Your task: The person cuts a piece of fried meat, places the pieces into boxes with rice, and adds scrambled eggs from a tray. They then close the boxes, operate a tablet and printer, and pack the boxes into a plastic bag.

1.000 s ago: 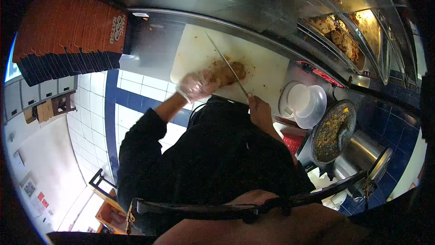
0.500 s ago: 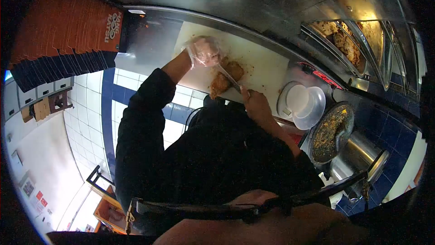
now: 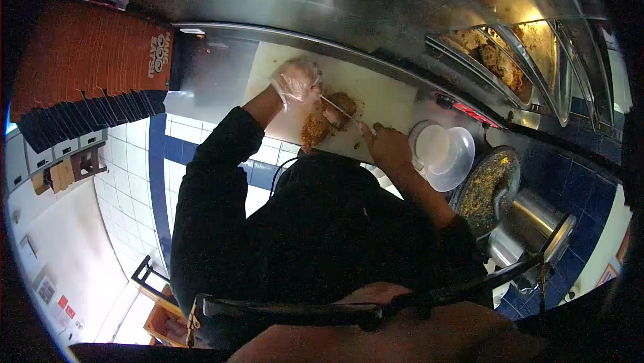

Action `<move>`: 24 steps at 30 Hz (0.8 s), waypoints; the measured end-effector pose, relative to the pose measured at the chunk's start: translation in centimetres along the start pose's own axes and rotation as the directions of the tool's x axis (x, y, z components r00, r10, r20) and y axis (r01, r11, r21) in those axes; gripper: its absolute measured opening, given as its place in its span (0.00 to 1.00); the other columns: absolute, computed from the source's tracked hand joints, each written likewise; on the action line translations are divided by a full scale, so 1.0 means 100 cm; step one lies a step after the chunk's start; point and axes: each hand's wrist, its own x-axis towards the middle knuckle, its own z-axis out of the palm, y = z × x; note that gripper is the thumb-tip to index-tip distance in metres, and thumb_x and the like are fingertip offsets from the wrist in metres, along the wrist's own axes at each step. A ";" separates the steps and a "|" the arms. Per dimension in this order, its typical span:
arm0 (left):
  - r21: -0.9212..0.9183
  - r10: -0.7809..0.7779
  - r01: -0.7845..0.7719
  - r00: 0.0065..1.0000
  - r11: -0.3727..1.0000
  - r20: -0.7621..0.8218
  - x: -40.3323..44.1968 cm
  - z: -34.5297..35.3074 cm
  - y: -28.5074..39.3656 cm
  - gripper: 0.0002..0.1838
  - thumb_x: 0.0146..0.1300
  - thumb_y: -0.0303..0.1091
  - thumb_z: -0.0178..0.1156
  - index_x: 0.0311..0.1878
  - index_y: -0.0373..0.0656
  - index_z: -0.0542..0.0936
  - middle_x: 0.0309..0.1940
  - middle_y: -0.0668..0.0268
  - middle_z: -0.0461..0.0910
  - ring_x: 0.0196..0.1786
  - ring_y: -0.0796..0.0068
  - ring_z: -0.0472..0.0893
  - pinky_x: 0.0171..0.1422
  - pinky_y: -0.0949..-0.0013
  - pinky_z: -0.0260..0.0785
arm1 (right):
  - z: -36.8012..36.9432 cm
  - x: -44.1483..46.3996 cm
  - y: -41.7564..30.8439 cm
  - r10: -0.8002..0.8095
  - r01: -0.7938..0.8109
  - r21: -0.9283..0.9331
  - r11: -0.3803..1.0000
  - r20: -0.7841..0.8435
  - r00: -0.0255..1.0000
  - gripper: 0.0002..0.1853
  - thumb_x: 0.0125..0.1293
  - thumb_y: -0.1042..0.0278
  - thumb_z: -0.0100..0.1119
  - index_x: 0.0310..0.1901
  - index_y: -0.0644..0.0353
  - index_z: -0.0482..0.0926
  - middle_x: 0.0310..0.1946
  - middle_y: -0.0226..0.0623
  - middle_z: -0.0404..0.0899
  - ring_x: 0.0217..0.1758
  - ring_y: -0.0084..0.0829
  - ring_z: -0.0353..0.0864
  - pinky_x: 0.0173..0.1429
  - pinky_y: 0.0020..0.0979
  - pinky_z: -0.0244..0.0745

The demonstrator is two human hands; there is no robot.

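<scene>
A browned, crumb-coated piece of food [image 3: 316, 128] lies on the white cutting board [image 3: 390, 98], with a paler cut part beside it. My right hand [image 3: 388, 146], bare, is closed round the handle of a knife [image 3: 341, 110], whose blade slants up and left across the food. In a clear plastic glove, my left hand [image 3: 297, 82] is over the board at the blade's far end, its fingers bent. The glove's glare and blur hide what those fingers hold, if anything.
Round plastic containers [image 3: 443, 151] stand right of the board. Beyond them are a dark pan with crumbs [image 3: 488, 192] and a metal pot [image 3: 526, 219]. Metal trays with browned food [image 3: 500, 68] are at upper right. Stacked orange-brown boxes [image 3: 87, 61] fill the upper left.
My left hand has moved up from beside the food to the blade's far end. The knife now lies lower, at a flatter slant, and the food looks parted, with a piece turned down and left.
</scene>
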 end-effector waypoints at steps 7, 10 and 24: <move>-0.883 0.009 0.146 0.987 -0.446 0.159 -0.001 0.009 -0.053 0.13 0.56 0.40 0.55 0.24 0.40 0.76 0.19 0.56 0.73 0.20 0.58 0.73 0.24 0.56 0.68 | 0.024 0.021 0.001 -0.105 0.107 0.062 0.992 -0.034 0.994 0.35 0.70 0.38 0.34 0.41 0.67 0.79 0.32 0.57 0.80 0.41 0.52 0.80 0.50 0.48 0.73; -0.914 -0.273 0.361 0.912 0.182 0.306 0.008 -0.034 -0.020 0.14 0.58 0.39 0.54 0.24 0.38 0.76 0.18 0.57 0.73 0.17 0.61 0.69 0.22 0.61 0.63 | -0.013 0.006 -0.008 -0.051 0.053 0.048 0.997 -0.042 0.998 0.35 0.70 0.38 0.34 0.40 0.66 0.79 0.31 0.58 0.79 0.40 0.53 0.80 0.50 0.48 0.73; -0.828 -0.210 0.328 0.943 0.455 0.258 -0.014 -0.033 -0.004 0.15 0.60 0.41 0.53 0.33 0.36 0.75 0.23 0.55 0.75 0.25 0.53 0.76 0.31 0.54 0.68 | -0.016 -0.012 0.000 -0.137 0.135 -0.042 0.990 -0.062 0.989 0.31 0.71 0.41 0.36 0.37 0.65 0.78 0.27 0.56 0.79 0.35 0.54 0.81 0.44 0.49 0.75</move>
